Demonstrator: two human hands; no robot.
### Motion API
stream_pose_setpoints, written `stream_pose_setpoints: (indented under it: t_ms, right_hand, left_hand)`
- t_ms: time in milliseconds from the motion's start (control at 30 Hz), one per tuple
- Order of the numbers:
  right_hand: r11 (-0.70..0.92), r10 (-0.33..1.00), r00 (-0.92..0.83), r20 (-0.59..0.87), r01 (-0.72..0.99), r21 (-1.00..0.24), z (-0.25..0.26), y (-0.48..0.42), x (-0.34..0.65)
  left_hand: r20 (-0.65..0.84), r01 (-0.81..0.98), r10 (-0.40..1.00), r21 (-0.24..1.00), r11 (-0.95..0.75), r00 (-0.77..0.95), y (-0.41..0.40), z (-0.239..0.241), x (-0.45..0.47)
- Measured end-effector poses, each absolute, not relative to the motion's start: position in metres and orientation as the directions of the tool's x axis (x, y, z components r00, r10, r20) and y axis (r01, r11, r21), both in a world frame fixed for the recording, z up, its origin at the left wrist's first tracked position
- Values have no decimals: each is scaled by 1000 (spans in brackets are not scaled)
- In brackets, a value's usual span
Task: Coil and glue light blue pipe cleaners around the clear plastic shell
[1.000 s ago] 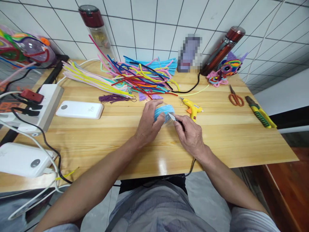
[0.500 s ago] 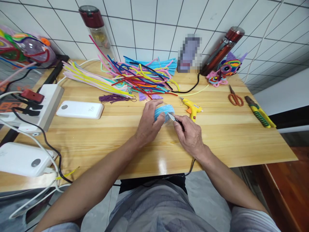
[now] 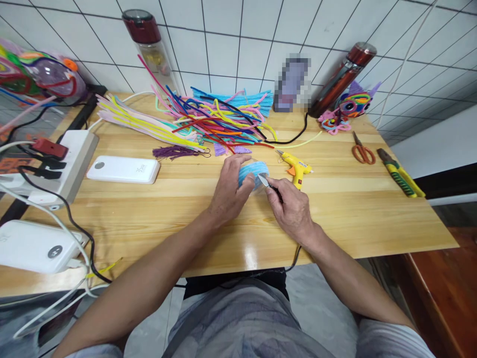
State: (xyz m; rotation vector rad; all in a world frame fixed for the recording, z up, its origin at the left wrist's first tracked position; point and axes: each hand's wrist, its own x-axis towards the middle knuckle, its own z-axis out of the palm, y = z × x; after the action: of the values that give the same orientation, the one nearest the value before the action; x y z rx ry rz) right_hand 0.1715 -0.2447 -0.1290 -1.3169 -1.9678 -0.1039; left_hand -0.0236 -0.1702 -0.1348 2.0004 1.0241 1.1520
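My left hand (image 3: 233,185) is closed round the left side of a small rounded piece covered in light-blue pipe cleaners (image 3: 255,170); its lower part looks clear. In my right hand (image 3: 290,201) is a small knife (image 3: 264,180) with a pointed metal blade and a dark handle. The blade's tip meets the right side of the blue-covered piece. A yellow glue gun (image 3: 297,168) lies just beyond my right hand. Two purple triangular pieces (image 3: 243,149) lie beyond my left hand, and a dark purple tassel (image 3: 175,152) is to their left.
A heap of coloured pipe cleaners (image 3: 219,117) spreads along the back. Scissors (image 3: 363,151) and pliers (image 3: 398,174) lie at right, near a decorated figure (image 3: 354,105) and a red flask (image 3: 346,74). White power banks (image 3: 122,169) and a power strip (image 3: 76,159) with cables occupy the left.
The knife and my right hand have shifted very slightly left, with the blade a little further over the blue-covered piece. My left hand keeps its place.
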Motion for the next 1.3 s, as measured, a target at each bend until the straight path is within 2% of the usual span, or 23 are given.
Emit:
stream_pose_setpoints:
  t_ms: [333,633,867,1300]
  right_hand:
    - [445,758,-193,623,851,-277,-129,-245,169]
    - [444,766,-180,617,842,-306,-130,-246,169]
    - [470,733,-210,647,844,-258,-127,-246,168]
    - [477,733,-213,646,838,-266,-125,-246,168]
  left_hand:
    - [418,302,844,801,-517,337,-170,-135,-26]
    - [438,264,833,805,-531,339,-173,-134,-27]
    - [454,255,825,799,-544,338,-171,-138,-27]
    - [433,244,838,819,-519,331,-171,-138,-26]
